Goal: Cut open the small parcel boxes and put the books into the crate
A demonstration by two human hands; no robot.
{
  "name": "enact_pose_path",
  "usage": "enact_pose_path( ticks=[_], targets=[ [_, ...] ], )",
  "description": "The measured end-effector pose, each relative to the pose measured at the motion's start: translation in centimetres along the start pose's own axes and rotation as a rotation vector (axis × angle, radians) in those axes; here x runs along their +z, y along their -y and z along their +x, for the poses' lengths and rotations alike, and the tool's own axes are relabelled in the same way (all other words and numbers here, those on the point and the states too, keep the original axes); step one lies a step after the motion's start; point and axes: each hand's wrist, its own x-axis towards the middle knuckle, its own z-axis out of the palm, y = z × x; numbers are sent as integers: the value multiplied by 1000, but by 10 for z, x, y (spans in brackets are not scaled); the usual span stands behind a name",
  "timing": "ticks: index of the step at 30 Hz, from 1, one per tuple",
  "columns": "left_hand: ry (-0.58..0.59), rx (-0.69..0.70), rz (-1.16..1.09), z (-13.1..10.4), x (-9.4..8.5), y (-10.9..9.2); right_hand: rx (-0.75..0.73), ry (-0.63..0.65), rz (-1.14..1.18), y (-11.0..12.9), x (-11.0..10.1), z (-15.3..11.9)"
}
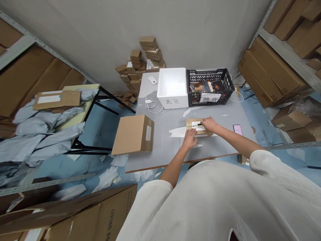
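Observation:
On the grey table lies a small cardboard parcel with yellowish tape at its left end and a white label on top. My left hand rests on its near left side, fingers stretched out over the edge. In my right hand, closed at the parcel's right end, is a utility knife with a dark handle. Its thin tip points left across the label, near the tape. Whether the blade touches the parcel is hard to tell. A white plastic mailer bag lies flat beneath the parcel and sticks out to the left.
Behind the parcel stand a white foam box and a black crate with packaged items. A larger carton sits at the table's left edge. A phone lies to the right, a white charger with cable at the back left.

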Motion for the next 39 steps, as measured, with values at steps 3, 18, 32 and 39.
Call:
enact_pose_path(
  ticks=[3,18,32,39],
  targets=[
    [1,-4,6,-1,-1,0,-21,-9,-28,1,2,2],
    [7,-40,67,0,-1,-4,114,20,-26,-96,37,-48],
    [117,-191,278,28,-11,-30,231,8,156,-158,62,-99],
    [189,-72,314,67,-10,-56,299,-74,463,-176,92,-124]
  ],
)
